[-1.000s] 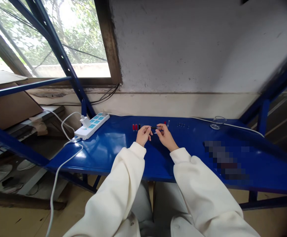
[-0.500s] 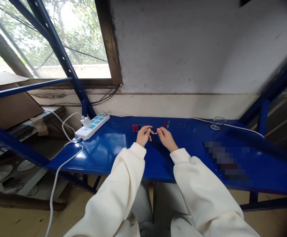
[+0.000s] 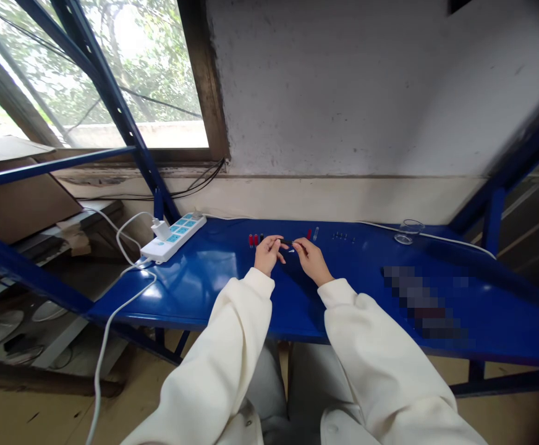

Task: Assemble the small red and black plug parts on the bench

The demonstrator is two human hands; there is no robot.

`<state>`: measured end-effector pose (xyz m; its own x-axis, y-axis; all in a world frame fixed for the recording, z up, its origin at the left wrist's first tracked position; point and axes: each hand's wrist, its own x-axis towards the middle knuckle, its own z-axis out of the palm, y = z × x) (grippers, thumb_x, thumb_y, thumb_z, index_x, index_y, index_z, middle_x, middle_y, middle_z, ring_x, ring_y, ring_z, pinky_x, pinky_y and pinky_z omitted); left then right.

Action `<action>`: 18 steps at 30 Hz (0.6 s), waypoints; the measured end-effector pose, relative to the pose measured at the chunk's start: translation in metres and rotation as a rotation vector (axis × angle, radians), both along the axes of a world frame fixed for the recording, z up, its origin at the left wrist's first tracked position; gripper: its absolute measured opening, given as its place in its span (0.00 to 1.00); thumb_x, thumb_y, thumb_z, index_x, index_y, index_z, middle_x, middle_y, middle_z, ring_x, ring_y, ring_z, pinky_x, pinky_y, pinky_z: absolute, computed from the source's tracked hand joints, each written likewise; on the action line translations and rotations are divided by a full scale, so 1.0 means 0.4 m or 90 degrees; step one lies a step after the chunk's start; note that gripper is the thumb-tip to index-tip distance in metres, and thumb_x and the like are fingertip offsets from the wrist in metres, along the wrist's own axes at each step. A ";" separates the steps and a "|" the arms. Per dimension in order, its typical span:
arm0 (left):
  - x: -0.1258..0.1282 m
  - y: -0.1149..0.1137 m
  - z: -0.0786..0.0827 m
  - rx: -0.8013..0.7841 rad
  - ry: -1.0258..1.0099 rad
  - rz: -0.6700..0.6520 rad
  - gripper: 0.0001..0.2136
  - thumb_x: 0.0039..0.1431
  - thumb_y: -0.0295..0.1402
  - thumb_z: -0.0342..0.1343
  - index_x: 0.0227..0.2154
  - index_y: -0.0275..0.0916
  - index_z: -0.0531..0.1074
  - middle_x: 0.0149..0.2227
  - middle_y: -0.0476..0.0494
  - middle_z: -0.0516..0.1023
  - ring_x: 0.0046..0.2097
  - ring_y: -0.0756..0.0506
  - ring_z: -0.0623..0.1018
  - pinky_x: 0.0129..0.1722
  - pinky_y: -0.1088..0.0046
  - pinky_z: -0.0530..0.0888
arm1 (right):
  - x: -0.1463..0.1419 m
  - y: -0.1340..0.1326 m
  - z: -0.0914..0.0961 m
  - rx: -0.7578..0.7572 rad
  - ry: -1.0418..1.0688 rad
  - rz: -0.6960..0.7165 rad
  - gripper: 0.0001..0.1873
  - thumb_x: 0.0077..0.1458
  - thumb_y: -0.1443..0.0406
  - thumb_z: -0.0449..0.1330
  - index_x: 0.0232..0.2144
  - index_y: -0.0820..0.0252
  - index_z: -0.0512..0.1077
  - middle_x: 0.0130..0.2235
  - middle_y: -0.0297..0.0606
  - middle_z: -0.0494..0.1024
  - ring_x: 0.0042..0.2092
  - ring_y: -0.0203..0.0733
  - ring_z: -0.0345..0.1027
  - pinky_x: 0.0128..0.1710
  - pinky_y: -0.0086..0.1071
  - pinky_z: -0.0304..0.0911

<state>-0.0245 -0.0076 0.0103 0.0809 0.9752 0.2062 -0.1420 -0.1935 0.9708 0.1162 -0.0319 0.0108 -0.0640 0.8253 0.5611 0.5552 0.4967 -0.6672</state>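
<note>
White plastic forms the power strip (image 3: 174,238), seen at nine o'clock from the hands on the blue table (image 3: 195,303). Nearer, also at nine o'clock, two red cylinders (image 3: 253,240) are lined up beside a black-topped cylinder (image 3: 262,237). A slim black tube (image 3: 287,241) is held level at centre: its left end is pinched by the nearly closed fingers of the left hand (image 3: 266,254), its right end by the bent thumb and fingers of the right hand (image 3: 313,258). Towards three o'clock are seen a red cylinder (image 3: 309,234), a clear tube (image 3: 316,233), tiny clear pieces (image 3: 340,235) and a glass cup (image 3: 409,232).
</note>
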 end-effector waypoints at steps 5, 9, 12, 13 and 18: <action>0.001 -0.001 -0.005 0.002 0.015 0.009 0.15 0.53 0.43 0.49 0.35 0.34 0.65 0.25 0.47 0.74 0.14 0.56 0.68 0.13 0.81 0.60 | 0.000 -0.001 0.001 -0.003 -0.009 0.000 0.17 0.57 0.56 0.43 0.33 0.59 0.67 0.29 0.38 0.70 0.29 0.38 0.61 0.31 0.29 0.56; 0.002 0.003 -0.012 0.007 0.043 0.032 0.15 0.54 0.44 0.47 0.32 0.34 0.64 0.22 0.49 0.72 0.13 0.55 0.68 0.13 0.81 0.60 | -0.001 -0.001 -0.002 0.003 -0.017 0.010 0.16 0.57 0.57 0.43 0.32 0.59 0.67 0.29 0.37 0.70 0.28 0.37 0.61 0.31 0.29 0.55; 0.002 0.006 -0.016 0.018 0.074 0.056 0.16 0.54 0.46 0.46 0.29 0.35 0.64 0.19 0.51 0.71 0.12 0.55 0.66 0.13 0.81 0.60 | -0.001 -0.002 -0.001 0.006 -0.020 0.019 0.16 0.57 0.57 0.43 0.32 0.59 0.67 0.29 0.37 0.70 0.29 0.37 0.61 0.31 0.29 0.55; 0.002 0.006 -0.017 0.019 0.085 0.063 0.17 0.54 0.47 0.46 0.27 0.35 0.64 0.18 0.52 0.70 0.12 0.55 0.65 0.13 0.81 0.60 | -0.001 -0.002 0.000 0.004 -0.020 0.021 0.16 0.57 0.57 0.43 0.32 0.59 0.66 0.29 0.37 0.70 0.28 0.37 0.61 0.31 0.29 0.55; -0.001 0.003 -0.015 -0.012 0.101 0.102 0.21 0.52 0.50 0.46 0.17 0.37 0.61 0.11 0.53 0.63 0.12 0.54 0.64 0.14 0.79 0.61 | 0.001 -0.007 0.007 -0.028 -0.013 0.043 0.16 0.57 0.56 0.43 0.32 0.58 0.65 0.28 0.36 0.69 0.27 0.36 0.60 0.29 0.29 0.55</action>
<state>-0.0251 -0.0065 0.0042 -0.0459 0.9816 0.1853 0.0436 -0.1834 0.9821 0.1167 -0.0346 0.0137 -0.1311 0.8424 0.5226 0.5352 0.5039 -0.6780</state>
